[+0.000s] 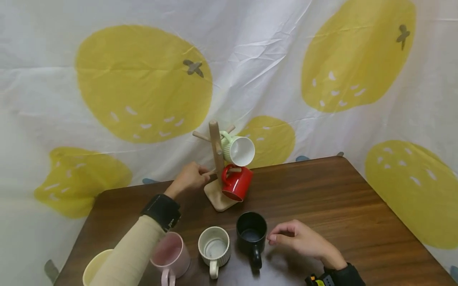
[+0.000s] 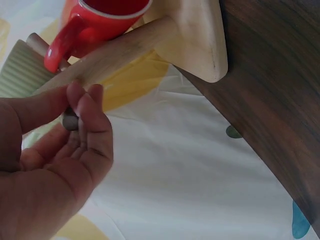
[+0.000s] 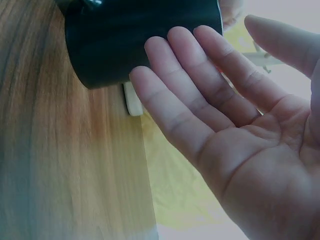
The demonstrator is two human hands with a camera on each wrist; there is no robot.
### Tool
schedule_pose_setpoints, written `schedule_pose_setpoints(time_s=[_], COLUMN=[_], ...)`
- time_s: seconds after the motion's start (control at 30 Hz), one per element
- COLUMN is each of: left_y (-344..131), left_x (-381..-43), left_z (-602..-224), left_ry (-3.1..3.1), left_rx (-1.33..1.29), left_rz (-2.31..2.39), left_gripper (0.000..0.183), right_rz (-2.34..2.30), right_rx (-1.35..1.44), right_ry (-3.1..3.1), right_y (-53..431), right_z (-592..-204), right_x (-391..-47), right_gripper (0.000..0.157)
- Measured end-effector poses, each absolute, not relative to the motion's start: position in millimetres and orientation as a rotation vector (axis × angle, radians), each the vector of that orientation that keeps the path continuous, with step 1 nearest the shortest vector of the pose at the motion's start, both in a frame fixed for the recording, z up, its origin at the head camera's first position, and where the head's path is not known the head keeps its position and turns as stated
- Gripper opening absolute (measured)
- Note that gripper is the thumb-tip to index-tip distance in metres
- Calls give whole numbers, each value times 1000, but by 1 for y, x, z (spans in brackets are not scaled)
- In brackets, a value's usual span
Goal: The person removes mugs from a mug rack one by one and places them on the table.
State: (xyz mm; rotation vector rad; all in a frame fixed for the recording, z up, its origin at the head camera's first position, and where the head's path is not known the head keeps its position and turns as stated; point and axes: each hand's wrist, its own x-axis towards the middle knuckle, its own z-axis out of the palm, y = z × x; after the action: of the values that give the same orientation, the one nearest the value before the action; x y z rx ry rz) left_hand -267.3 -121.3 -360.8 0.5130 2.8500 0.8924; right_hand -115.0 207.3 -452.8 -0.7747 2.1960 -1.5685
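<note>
Wooden mug stand (image 1: 215, 137) at the centre of the head frame, set toward the far edge of the dark wood-grained surface (image 1: 315, 198), with a square, round-cornered base. A pale green ribbed mug (image 1: 234, 151) hangs by its handle just right of the upper post, its white interior showing; below it a red mug (image 1: 240, 184) hangs tilted, its handle looped over a lower peg. The left hand (image 1: 189, 177), left of the post, is clamped on a low peg (image 2: 70, 123); in the left wrist frame the rounded peg end shows at left, between thumb and curled fingers, with the red mug at the top and the green one at the left edge. The right hand (image 1: 304, 240), lower right of the head frame, holds nothing; in the right wrist frame its fingers are extended and the thumb stands apart. Its fingertips lie just beside a black mug (image 1: 251, 234); whether they touch it cannot be told. The black mug stands upright at lower centre, handle toward the bottom edge. To its left stand a cream ribbed mug (image 1: 221, 259) and a pink mug (image 1: 175, 256), handles likewise directed downward in the frame; at lower left, a yellow mug (image 1: 93, 265) is partly covered by the left sleeve (image 1: 129, 250). Behind hangs a white cloth (image 1: 261, 47) printed with large yellow fruit.
</note>
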Motion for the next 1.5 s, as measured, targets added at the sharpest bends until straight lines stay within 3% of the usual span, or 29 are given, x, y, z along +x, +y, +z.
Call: schedule_pose_setpoints(time_s=[0.27,0.83,1.23,1.5], left_y=[-122,-97,-79,-73], left_x=[-255,-235,-238,-243], left_z=[-358,-368,-378,-388], left_ry=[2887,2801,2735,2699], left_rx=[348,401,319,163], left_rz=[850,759,833,906], left_gripper=[22,25,46,50], right_rz=[-1624,-1693,-1721,-1675], right_rx=[-650,-530,-537,-575], right_ry=[2182,2173,2148,2175], right_y=[214,223,222,216], right_z=[-450,-451,-446,-443], right_x=[-119,-125,-124,-129], right_gripper=[27,29,28,27])
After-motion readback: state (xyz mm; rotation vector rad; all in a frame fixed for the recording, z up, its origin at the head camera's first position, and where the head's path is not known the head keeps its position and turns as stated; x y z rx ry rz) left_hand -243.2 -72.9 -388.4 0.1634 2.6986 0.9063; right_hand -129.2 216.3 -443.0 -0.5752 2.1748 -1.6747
